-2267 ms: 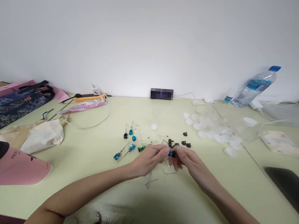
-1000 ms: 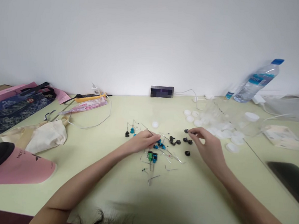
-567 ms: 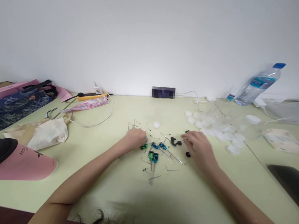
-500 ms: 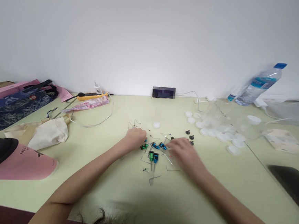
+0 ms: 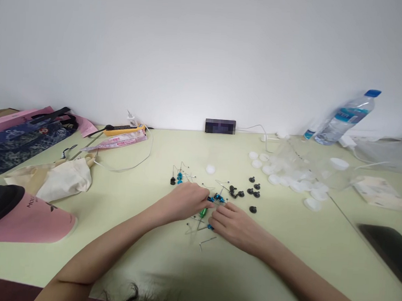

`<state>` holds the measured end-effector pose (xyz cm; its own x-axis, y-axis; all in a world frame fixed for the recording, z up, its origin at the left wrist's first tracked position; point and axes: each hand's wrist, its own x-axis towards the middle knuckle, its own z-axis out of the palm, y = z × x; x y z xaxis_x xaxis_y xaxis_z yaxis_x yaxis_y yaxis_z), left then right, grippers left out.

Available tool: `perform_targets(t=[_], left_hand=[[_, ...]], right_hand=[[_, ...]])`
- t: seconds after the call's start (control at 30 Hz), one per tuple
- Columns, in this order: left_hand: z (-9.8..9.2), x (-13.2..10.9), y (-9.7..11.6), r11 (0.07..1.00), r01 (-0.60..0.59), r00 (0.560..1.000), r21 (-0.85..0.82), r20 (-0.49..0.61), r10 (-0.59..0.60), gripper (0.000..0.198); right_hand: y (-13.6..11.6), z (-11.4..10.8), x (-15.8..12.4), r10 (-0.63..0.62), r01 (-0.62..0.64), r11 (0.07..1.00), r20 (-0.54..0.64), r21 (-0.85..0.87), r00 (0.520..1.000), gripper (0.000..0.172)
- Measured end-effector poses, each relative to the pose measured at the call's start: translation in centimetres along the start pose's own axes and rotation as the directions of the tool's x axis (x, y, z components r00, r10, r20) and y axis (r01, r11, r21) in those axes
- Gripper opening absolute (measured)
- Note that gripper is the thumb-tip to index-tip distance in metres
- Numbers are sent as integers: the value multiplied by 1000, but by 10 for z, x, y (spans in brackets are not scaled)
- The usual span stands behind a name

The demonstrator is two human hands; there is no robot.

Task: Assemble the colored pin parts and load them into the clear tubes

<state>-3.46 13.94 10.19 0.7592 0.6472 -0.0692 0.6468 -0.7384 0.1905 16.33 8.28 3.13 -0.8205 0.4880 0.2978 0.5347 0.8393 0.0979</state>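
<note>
Hands meet over the table (image 5: 283,250): left hand (image 5: 187,202) bunched at a green component (image 5: 203,212) lying between them, grip unclear; right hand (image 5: 234,225) flat, fingers together. One careless wrist sweep could scatter the loose wire pins (image 5: 208,239) and black pieces (image 5: 254,192).

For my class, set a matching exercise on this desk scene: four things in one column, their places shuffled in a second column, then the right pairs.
Things
1. water bottle
2. pink cup
3. green part
4. white caps

Places
A. between the left hand and the right hand
B. far right, at the back of the table
C. near left corner
D. just right of the small black parts

Pairs: 1-B, 2-C, 3-A, 4-D
</note>
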Motion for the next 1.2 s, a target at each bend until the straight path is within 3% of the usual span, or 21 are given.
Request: perform_targets(t=[0.07,0.13,0.17,0.23,0.3,0.37,0.43,0.53,0.6,0.7,0.8,0.93,0.97,1.03,1.13,1.2], left_hand=[[-3,-3,1,991,-52,999,-121,-8,51,42],[-5,-5,5,973,-115,993,-202,-13,115,41],[-5,-5,7,967,-143,990,-212,-24,141,42],[-2,-4,14,969,-183,982,-167,-71,173,40],[4,-2,21,977,-199,970,-74,-157,185,29],[12,1,27,977,-209,946,38,-244,212,16],[19,4,30,957,-231,909,173,-312,276,12],[27,9,29,904,-254,846,342,-375,380,16],[32,12,26,891,-236,824,389,-406,396,16],[43,18,21,890,-202,816,410,-432,384,19],[51,23,16,916,-184,826,358,-448,341,21],[52,25,12,972,-136,864,189,-458,210,19],[50,25,12,977,-128,869,169,-456,192,20],[48,24,12,977,-126,873,173,-448,192,22],[47,22,14,962,-150,870,230,-432,239,20],[47,21,15,957,-153,869,247,-427,249,20]], right_hand=[[0,-7,-2,65,-61,992,-31,113,997,17],[-1,-17,-4,255,-232,922,-35,312,966,16],[-1,-21,-4,374,-332,838,-12,434,927,16],[-1,-29,-4,573,-466,579,73,669,816,14],[-2,-33,-3,684,-460,296,150,837,714,14],[-2,-36,0,727,-374,86,199,923,657,18],[-3,-37,2,754,-313,-49,240,948,611,23],[-2,-37,3,780,-326,-163,324,931,536,34],[0,-35,1,758,-395,-192,392,898,521,44],[2,-31,-3,732,-493,-139,424,859,533,52],[4,-27,-5,779,-513,13,313,858,543,45],[8,-29,-6,809,-462,263,68,847,584,19],[9,-30,-6,804,-438,282,38,854,593,24],[13,-33,-8,805,-422,238,65,875,590,42],[16,-37,-10,765,-480,119,228,869,603,24],[17,-39,-11,725,-506,136,263,852,637,37]])
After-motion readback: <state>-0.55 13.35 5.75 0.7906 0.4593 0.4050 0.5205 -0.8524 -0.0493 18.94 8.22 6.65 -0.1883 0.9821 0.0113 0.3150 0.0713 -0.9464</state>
